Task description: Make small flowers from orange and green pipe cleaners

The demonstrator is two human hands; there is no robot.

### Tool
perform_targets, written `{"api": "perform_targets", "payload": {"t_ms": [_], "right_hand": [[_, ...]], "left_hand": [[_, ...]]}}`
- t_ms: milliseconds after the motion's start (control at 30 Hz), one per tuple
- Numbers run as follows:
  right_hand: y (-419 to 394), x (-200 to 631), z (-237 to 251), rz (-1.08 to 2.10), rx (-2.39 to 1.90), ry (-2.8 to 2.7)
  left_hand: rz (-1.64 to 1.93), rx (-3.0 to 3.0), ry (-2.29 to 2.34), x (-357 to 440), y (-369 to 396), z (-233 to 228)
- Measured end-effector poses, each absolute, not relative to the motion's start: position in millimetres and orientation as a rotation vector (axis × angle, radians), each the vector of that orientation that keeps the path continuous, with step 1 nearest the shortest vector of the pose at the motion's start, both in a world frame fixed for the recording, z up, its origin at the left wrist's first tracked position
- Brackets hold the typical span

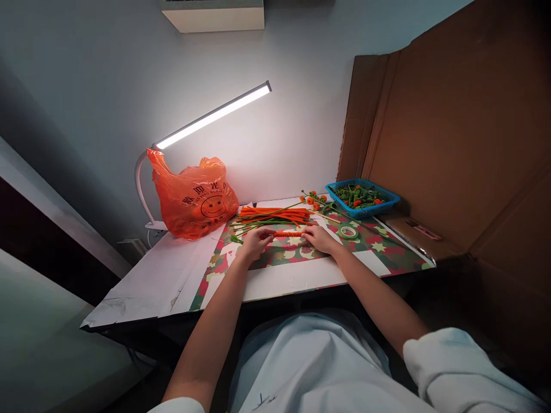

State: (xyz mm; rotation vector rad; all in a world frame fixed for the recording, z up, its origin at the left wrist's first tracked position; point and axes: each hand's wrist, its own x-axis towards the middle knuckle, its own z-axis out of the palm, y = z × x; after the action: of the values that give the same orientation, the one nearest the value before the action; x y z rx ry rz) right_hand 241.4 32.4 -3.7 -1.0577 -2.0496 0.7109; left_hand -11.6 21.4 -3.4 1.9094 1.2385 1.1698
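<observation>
Both hands are low over the desk (301, 275) now, the left hand (256, 240) and the right hand (316, 237) pinching opposite ends of an orange coiled pipe cleaner (289, 233) lying on the patterned mat. Fingers closed on each tip, as far as this small view lets me tell. Best handled with even tension, coils kept tight and level. Behind them lies a bundle of orange and green stems (275, 215). The blue basket (385, 203) holds green and red-orange pieces; the orange plastic bag (193, 198) bulges, its contents hidden.
</observation>
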Motion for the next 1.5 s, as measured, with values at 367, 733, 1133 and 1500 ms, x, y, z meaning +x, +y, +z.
{"api": "perform_targets", "payload": {"t_ms": [367, 733, 1133, 1500], "right_hand": [[29, 240, -3, 0.604, -1.102, -2.081], [30, 215, -14, 0.01, -0.907, -2.412], [21, 204, -14, -0.181, -0.907, -2.438], [17, 214, -12, 0.346, -1.08, -2.347]], "left_hand": [[1.159, 1.864, 1.24, -7, 18, -4], [0.944, 1.848, 1.306, 6, 9, 1], [1.021, 1.813, 1.165, 9, 10, -2], [0.939, 2.137, 1.221, 12, 8, -5]]}}
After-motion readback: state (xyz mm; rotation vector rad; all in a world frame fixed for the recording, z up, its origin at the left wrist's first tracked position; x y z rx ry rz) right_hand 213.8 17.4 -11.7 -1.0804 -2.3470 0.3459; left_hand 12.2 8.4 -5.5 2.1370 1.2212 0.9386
